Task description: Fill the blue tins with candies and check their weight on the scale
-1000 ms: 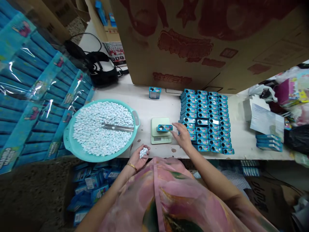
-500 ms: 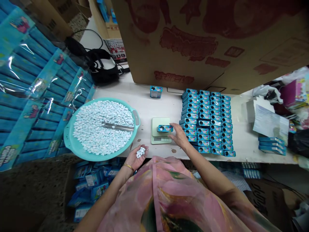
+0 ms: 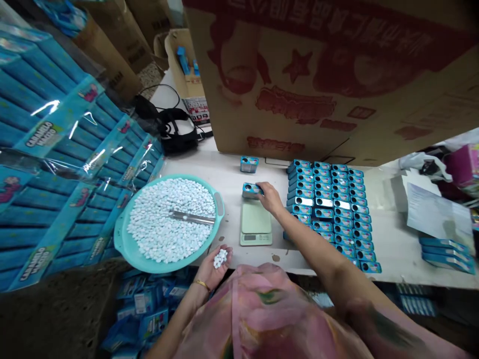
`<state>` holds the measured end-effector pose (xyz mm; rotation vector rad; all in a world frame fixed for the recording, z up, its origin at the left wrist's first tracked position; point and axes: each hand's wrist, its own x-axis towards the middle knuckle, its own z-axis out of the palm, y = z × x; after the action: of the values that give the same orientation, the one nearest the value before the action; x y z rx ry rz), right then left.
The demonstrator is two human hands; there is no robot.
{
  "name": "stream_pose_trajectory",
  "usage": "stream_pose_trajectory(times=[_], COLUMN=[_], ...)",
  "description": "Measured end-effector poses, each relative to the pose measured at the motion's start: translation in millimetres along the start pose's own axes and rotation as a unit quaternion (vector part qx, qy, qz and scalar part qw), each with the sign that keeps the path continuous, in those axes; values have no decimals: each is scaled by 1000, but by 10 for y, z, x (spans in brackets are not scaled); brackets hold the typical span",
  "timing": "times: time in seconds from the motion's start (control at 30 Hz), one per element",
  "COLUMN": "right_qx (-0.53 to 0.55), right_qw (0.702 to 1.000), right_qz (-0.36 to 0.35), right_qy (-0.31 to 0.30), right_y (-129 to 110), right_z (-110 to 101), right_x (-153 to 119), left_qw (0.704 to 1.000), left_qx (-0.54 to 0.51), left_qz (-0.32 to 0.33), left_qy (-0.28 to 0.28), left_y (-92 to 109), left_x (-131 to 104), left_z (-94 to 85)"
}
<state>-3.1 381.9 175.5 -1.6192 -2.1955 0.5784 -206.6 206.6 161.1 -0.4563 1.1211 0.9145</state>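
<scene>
My left hand [image 3: 214, 267] is palm up and cupped around a small heap of white candies [image 3: 220, 258], near the table's front edge. The fingers of my right hand [image 3: 270, 198] are closed on the right end of a small blue candy tin [image 3: 252, 190], just beyond the pale green digital scale [image 3: 256, 223]. Nothing lies on the scale's plate. Another blue tin [image 3: 249, 164] stands a little farther back. To the left, a turquoise basin [image 3: 120, 233] holds many white candies, with a metal scoop [image 3: 192, 218] lying on them.
Rows of blue tins [image 3: 335, 207] stand right of the scale. A large cardboard box [image 3: 299, 119] rises behind. Plastic-wrapped blue packs [image 3: 56, 144] are stacked on the left. Flat blue boxes [image 3: 447, 254] and papers [image 3: 436, 212] lie at the right.
My right hand has moved the tin off the scale plate to just behind the scale. My left hand still holds the candies. The view has tilted upward.
</scene>
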Motion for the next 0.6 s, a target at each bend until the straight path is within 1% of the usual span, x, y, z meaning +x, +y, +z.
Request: stream_pose_trajectory(times=[0.07,0.13,0.2,0.27,0.3,0.33,0.4,0.43,0.5,0.53,0.57,0.6], right_qx=[-18,-23,-24,-30,-36,-45,-68,-83,-121,-146,-178,-212], right_qw=[999,998,998,998,998,997,993,992,991,989,983,975], right_qz=[27,52,58,37,20,3,-25,-32,-32,-34,-31,-22], right_qy=[3,4,11,33,49,67,93,93,52,6,-38,-69], right_y=[9,35,85,170,227,289,410,456,510,522,531,542], right_z=[93,189,228,152,64,-55,-343,-487,-701,-752,-761,-734], right_x=[377,658,783,710,590,414,-80,-376,-986,-1264,-1504,-1697], left_qw=[1000,1000,1000,1000,1000,1000,1000,999,999,998,997,996], left_qx=[-2,-6,-11,-10,-7,-2,10,18,39,51,62,72], left_qz=[3,5,6,7,7,5,-2,-7,-23,-31,-40,-50], left_qy=[3,4,6,13,18,23,27,26,23,21,19,17], left_y=[20,39,51,54,51,45,25,12,-17,-32,-46,-59], left_x=[-19,-34,-40,-31,-20,-6,32,54,96,113,126,134], left_z=[28,59,86,99,99,95,79,70,64,69,81,97])
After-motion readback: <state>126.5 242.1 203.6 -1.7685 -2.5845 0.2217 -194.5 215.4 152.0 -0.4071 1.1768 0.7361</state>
